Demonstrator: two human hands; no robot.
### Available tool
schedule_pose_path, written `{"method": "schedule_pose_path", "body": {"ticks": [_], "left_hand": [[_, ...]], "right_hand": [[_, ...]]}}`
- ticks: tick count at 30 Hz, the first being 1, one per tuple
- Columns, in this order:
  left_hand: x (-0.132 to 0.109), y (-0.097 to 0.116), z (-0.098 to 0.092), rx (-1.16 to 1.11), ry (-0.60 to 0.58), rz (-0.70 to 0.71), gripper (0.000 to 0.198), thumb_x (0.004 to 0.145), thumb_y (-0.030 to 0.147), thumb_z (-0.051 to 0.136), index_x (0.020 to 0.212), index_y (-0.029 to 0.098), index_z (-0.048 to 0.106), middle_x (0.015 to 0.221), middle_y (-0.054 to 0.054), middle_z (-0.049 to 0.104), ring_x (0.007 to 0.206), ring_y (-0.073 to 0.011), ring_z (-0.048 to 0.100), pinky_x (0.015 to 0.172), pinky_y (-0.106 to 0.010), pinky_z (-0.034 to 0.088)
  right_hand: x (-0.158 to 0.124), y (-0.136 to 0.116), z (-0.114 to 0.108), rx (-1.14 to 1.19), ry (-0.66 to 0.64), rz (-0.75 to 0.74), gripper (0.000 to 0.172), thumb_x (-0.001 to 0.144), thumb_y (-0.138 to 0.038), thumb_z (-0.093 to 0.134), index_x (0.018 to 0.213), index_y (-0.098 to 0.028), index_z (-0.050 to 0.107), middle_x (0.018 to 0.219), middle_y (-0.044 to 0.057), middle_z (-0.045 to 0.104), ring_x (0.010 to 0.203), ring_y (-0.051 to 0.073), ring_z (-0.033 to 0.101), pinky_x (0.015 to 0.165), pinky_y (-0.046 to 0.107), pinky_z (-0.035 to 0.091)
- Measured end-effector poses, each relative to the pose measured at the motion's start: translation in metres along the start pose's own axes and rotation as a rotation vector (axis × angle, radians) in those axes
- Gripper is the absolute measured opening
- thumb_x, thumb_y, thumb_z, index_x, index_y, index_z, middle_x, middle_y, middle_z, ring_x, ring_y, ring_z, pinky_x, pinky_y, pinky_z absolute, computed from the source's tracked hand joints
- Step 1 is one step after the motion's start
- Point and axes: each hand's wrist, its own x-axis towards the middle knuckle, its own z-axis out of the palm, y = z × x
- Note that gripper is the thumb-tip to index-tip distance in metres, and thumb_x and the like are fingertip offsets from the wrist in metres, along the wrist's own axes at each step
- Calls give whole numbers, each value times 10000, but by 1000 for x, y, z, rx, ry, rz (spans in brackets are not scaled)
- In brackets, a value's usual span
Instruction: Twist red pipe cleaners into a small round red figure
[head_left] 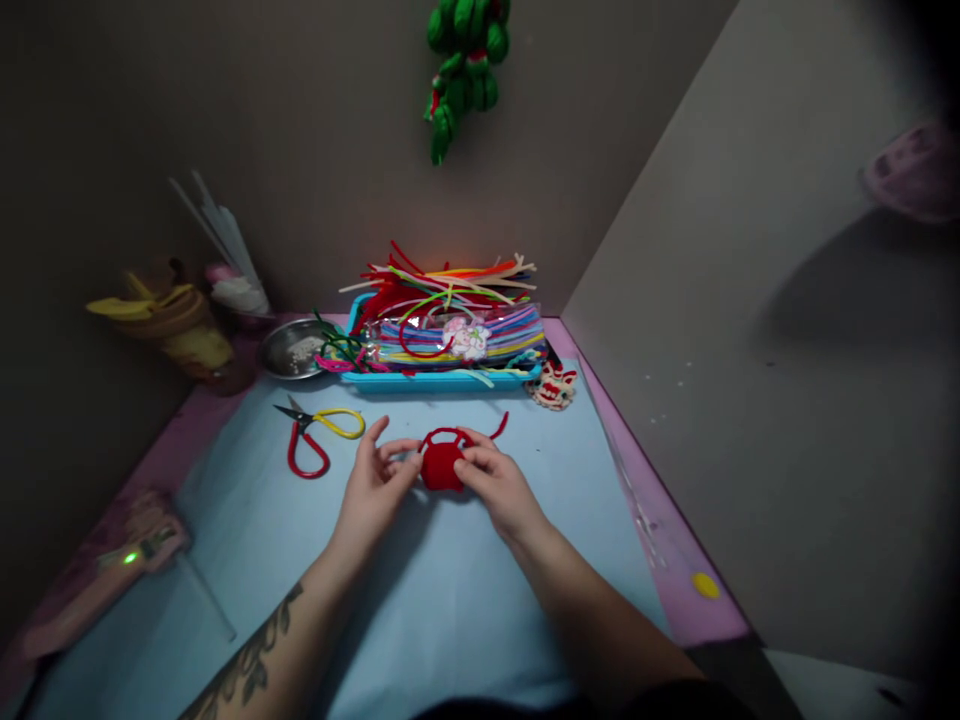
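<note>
A small red fuzzy piece point(441, 466), seemingly made of pipe cleaner, is held up between my two hands over the blue sheet. It has a solid body, a thin loop across its top, and a loose red end sticking out past the right fingers. My left hand point(382, 475) pinches its left edge between thumb and fingers, with the index finger raised. On the other side, my right hand point(495, 480) grips the right edge, thumb in front and fingers behind. Scissors point(304, 425) with one red and one yellow handle lie partly open left of my left hand.
A blue tray point(442, 381) of colourful pipe cleaners stands behind my hands. Left of it are a metal bowl point(296, 350) and a pot point(187, 335) of yellow things. A pink glue gun point(142, 560) lies at left; a small crafted face point(553, 386) sits by the tray's right corner.
</note>
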Motion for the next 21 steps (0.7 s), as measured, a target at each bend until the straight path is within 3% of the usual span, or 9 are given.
{"method": "schedule_pose_path", "body": {"ticks": [2,4,9,13,18,21], "left_hand": [[0,-1,-1,20,68,70,714,679,348,754,1291,211,414,862,11,659,552,-73,538,552,-221,403],[-1,-1,0,38,40,54,715,688,364,750,1296,190,416,776,17,661,559,-89,552,558,-225,410],[-7,0,8,22,-74,-88,990,583,342,825,1403,158,303,758,-14,710,608,-140,626,601,-249,437],[-8,-1,10,8,-77,-112,982,585,353,827,1391,117,317,651,6,688,581,-141,619,613,-243,425],[-6,0,10,-69,-60,-171,1006,539,360,855,1365,109,339,621,19,675,574,-139,608,626,-242,420],[-6,2,10,-88,-59,-158,1006,543,352,856,1371,110,339,634,19,682,579,-123,596,633,-228,414]], "right_hand": [[2,-1,0,72,50,7,308,663,-491,748,579,-208,662,1110,96,642,1314,294,396,1104,433,236],[3,-1,-1,118,76,0,319,653,-509,751,577,-210,668,1021,87,656,1284,296,413,1100,438,239],[4,3,-1,163,33,10,327,641,-509,765,596,-195,686,1090,76,645,1191,281,486,1083,423,279],[2,4,3,172,24,57,332,607,-515,788,588,-198,691,1143,87,635,1247,298,449,1106,433,247],[2,4,4,195,-24,40,333,649,-530,759,626,-202,705,1041,86,670,1234,286,464,1102,435,259],[4,6,3,245,-2,53,327,655,-524,759,721,-205,732,1153,89,642,1239,288,465,1101,442,263]]}}
